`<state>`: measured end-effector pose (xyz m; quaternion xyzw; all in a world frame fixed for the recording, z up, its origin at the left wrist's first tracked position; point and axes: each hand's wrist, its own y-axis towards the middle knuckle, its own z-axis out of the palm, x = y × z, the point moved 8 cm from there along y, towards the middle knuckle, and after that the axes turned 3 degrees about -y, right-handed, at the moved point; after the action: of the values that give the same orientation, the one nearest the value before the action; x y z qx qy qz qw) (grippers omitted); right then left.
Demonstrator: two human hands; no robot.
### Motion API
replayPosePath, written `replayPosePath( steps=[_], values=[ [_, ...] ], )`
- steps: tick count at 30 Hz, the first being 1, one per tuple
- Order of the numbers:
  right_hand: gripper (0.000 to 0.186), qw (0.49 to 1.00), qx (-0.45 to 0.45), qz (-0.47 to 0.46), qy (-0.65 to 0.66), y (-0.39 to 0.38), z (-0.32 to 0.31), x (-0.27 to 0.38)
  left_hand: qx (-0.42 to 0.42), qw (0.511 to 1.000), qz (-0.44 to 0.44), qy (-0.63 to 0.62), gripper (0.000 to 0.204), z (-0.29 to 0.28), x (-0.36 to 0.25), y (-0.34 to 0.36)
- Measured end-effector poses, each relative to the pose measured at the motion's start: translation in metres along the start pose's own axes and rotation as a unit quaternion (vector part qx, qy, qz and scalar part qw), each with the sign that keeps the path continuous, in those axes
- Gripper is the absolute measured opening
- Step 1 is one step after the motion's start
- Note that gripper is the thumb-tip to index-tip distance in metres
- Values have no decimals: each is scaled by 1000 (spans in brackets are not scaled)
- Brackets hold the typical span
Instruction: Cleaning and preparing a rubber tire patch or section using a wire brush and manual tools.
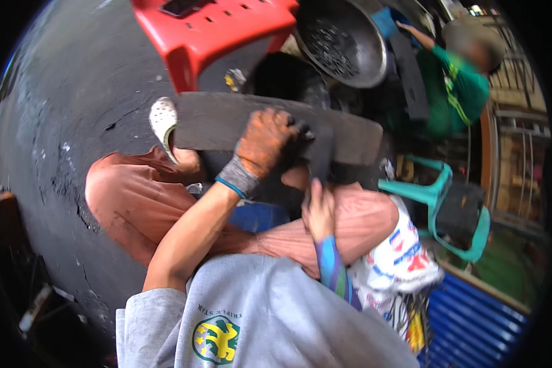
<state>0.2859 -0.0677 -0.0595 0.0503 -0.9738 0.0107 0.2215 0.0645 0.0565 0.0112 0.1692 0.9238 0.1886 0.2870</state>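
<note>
The person sits with knees bent, and a long worn board (205,122) lies crosswise in front of them. The left hand (265,144), in an orange glove with blackened fingers, rests palm down on the middle of the board, fingers bent; I can't tell whether they pinch anything, since their undersides are hidden. Just to the right of that glove, a flat dark strip (322,150) stretches over the board's near edge. Its lower end meets the right hand (319,211), which is bare and blurred, beside the right knee, the fingers seemingly closed around that end, so most of the strip runs forward of the grip. Beyond the board stand a red chair (233,27) and a metal basin (379,66) holding small black pieces (334,49)
</note>
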Motion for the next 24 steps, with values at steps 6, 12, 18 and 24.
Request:
replayPosePath(
  steps=[6, 12, 18, 24],
  values=[
    [57, 907, 39, 239, 344, 45, -76, 86, 5, 999, -23, -22, 35, -14, 3, -8],
    [59, 984, -44, 53, 165, 69, -27, 72, 51, 998, 4, 26, 39, -6, 3, -3],
    [50, 901, 44, 259, 344, -19, -33, 46, 51, 999, -2, 11, 37, 4, 2, -6],
    [60, 894, 41, 207, 394, 98, -53, 111, 66, 998, 2, 15, 43, -3, 5, -14]
  ],
)
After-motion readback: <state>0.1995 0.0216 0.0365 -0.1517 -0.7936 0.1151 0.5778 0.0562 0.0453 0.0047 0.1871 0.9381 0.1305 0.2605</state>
